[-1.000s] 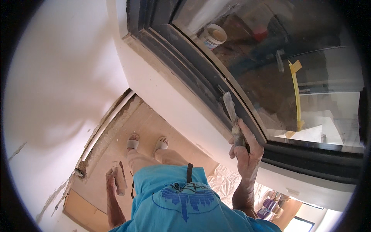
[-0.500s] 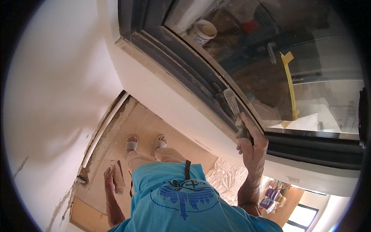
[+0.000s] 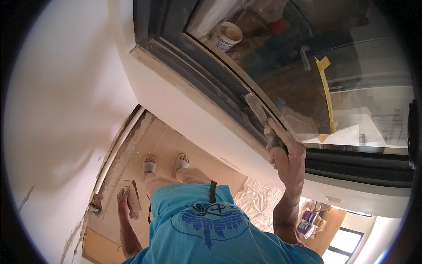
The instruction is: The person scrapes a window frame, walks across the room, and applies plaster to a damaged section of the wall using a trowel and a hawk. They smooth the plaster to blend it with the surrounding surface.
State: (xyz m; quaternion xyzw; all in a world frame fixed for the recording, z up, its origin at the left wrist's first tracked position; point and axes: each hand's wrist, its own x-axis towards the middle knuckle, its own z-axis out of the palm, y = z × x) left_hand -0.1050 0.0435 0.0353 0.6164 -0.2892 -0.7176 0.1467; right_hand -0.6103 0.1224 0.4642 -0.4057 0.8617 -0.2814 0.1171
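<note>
My right hand (image 3: 288, 160) grips a putty knife (image 3: 255, 107) with a dusty, pale blade, its forefinger stretched along the tool. The blade lies over the lower track of a dark window frame (image 3: 211, 79), close beside the glass (image 3: 290, 83). Whether its edge touches the frame I cannot tell. Low at my left side, my left hand (image 3: 124, 203) is closed on a flat, wide tool (image 3: 133, 199), brownish with a thin dark edge. Its exact kind cannot be made out.
A white wall (image 3: 66, 97) rises at the left, with a white pipe (image 3: 118, 152) along its foot. Below the window runs a white sill (image 3: 184, 105). Yellow tape (image 3: 326, 92) sticks to the glass. A white bucket (image 3: 228, 37) shows through it. Plastic sheeting (image 3: 259, 200) covers floor.
My right hand and the putty knife have shifted slightly up and left along the frame. The left hand with its flat tool has hardly moved.
</note>
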